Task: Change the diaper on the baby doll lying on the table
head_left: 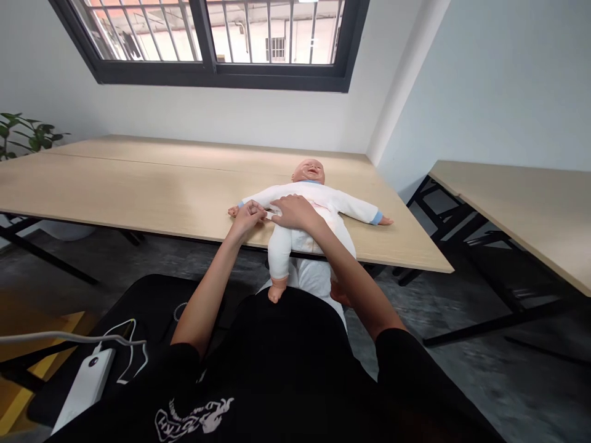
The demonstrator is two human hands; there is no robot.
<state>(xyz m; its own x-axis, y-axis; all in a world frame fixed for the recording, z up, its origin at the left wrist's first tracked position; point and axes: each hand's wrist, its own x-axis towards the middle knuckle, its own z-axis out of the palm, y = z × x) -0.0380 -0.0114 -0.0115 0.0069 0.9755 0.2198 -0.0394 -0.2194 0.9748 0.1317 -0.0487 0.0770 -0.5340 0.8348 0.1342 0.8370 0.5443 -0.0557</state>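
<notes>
Baby doll lies under right hand, left hand pinching its sleeper.

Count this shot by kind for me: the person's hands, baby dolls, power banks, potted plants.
Left hand: 1
Right hand: 1
Baby doll: 1
White power bank: 1
Potted plant: 1
Total: 5

No text, label or number can be read here.
</notes>
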